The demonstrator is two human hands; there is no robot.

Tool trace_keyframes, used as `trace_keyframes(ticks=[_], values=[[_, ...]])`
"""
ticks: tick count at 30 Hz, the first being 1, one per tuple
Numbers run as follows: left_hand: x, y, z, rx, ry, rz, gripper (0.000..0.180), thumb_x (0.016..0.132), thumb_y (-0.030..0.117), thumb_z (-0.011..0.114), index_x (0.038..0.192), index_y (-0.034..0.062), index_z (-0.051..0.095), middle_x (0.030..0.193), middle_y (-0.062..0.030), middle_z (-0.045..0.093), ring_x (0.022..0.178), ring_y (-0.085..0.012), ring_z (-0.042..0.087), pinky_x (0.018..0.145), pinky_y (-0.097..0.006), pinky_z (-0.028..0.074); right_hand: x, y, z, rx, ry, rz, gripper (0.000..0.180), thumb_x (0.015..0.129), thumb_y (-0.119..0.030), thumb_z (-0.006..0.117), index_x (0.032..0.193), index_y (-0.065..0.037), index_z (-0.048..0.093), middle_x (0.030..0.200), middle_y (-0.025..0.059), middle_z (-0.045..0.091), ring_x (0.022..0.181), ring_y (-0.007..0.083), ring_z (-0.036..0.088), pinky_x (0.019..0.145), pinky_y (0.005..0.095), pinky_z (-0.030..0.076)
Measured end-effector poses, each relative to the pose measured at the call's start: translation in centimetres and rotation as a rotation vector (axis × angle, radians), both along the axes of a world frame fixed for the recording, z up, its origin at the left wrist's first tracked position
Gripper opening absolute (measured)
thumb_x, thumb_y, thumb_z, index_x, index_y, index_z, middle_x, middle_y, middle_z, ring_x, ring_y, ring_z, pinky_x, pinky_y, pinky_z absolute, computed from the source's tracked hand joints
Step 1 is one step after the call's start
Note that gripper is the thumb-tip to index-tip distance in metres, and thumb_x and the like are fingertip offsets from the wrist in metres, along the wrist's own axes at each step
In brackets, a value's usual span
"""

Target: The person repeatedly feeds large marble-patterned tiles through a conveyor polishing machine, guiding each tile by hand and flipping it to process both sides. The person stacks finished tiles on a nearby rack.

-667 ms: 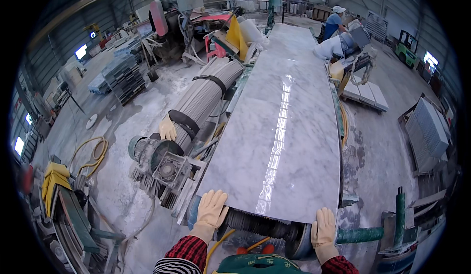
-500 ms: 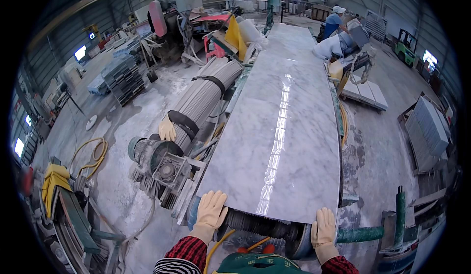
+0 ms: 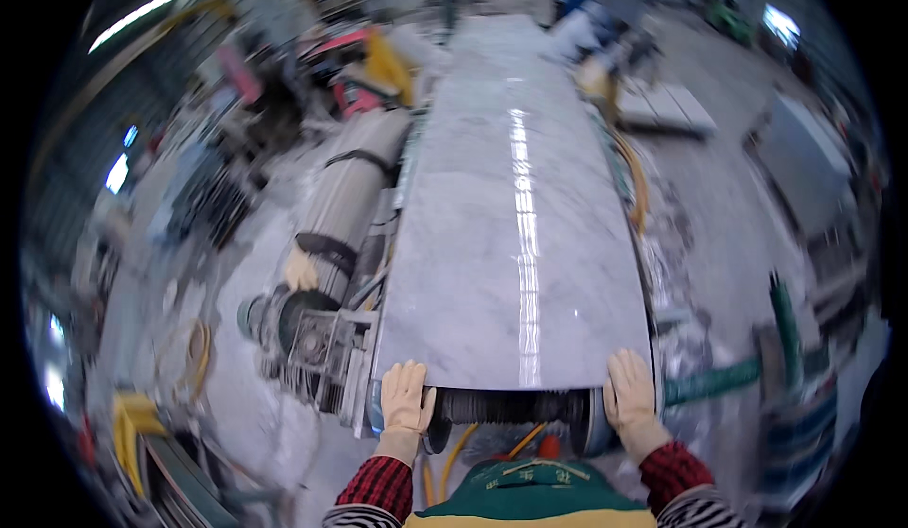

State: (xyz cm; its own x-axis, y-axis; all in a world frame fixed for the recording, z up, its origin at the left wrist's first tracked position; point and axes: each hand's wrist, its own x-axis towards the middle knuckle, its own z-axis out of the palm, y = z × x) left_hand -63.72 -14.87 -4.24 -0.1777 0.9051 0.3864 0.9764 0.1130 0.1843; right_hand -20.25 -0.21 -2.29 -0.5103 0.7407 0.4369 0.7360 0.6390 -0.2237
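Observation:
A long polished marble slab (image 3: 454,244), whitish with grey veins, stretches away from me on a roller bed. My left hand (image 3: 404,403), in a cream rubber glove, lies at its near left corner with fingers stretched out. At the near right corner is my right hand (image 3: 632,400), gloved alike, palm down and fingers extended along the edge. Neither hand grips anything. Between them, below the slab's near edge, shows a dark ribbed roller (image 3: 511,407). Whether the fingertips press on the slab or just touch it, I cannot tell.
Left of the slab lies a strapped pale bundle of long strips (image 3: 350,183), with a spare glove (image 3: 301,270) and a motor (image 3: 307,339) at its near end. A green pipe (image 3: 714,381) juts out on the right. A co-worker (image 3: 579,3), blurred, stands at the far right.
My view has turned and blurred, so the slab now runs straighter ahead. Both hands stay at its near corners; the right hand's fingers reach a little further along the edge.

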Motion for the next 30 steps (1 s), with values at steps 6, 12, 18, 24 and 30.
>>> trace_keyframes(ticks=[6,12,18,24,30], values=[[2.2,1.7,2.0,-0.116,0.105,-0.232,0.073,0.080,0.028,0.081,0.143,0.0035,0.051,0.143,-0.0236,0.053,0.135,-0.0472,0.046,0.114,-0.058,0.032,0.2,0.8,3.5,-0.091,0.102,-0.009,0.040,0.087,-0.016,0.066,0.124,-0.002,0.061,0.133,0.0184,0.060,0.127,0.0383,0.056,0.113,0.0476,0.043],[11.6,9.4,5.4,-0.241,0.155,-0.522,0.085,0.074,0.020,0.082,0.148,0.0033,0.045,0.148,-0.0223,0.050,0.136,-0.0459,0.047,0.115,-0.055,0.034,1.5,-0.9,0.9,0.001,0.240,0.251,0.034,0.080,-0.010,0.068,0.113,-0.003,0.062,0.118,0.0166,0.063,0.113,0.0357,0.062,0.103,0.0429,0.048],[12.1,10.8,1.9,-0.292,0.334,-0.491,0.089,0.073,0.004,0.067,0.156,0.0024,0.036,0.159,-0.0222,0.040,0.147,-0.0470,0.035,0.122,-0.055,0.028,2.3,-1.3,0.1,0.076,0.317,0.669,0.033,0.073,-0.015,0.063,0.101,0.001,0.059,0.109,0.0156,0.061,0.107,0.0337,0.062,0.100,0.0420,0.049],[13.0,10.4,3.1,-0.531,0.237,-0.383,0.088,0.078,0.000,0.058,0.161,0.0074,0.029,0.168,-0.0189,0.028,0.155,-0.0450,0.023,0.126,-0.051,0.023,2.1,-1.3,-3.5,0.093,0.352,0.814,0.023,0.068,-0.020,0.061,0.083,-0.004,0.054,0.084,0.0106,0.057,0.085,0.0289,0.057,0.081,0.0378,0.049],[11.6,13.0,11.6,-0.710,0.114,-0.460,0.085,0.084,-0.005,0.054,0.163,0.0062,0.027,0.165,-0.0245,0.035,0.154,-0.0380,0.031,0.126,-0.036,0.026,2.5,-1.4,-4.8,0.014,0.386,0.749,0.020,0.072,-0.021,0.062,0.080,-0.005,0.053,0.083,0.0102,0.058,0.088,0.0299,0.059,0.083,0.0384,0.049]])
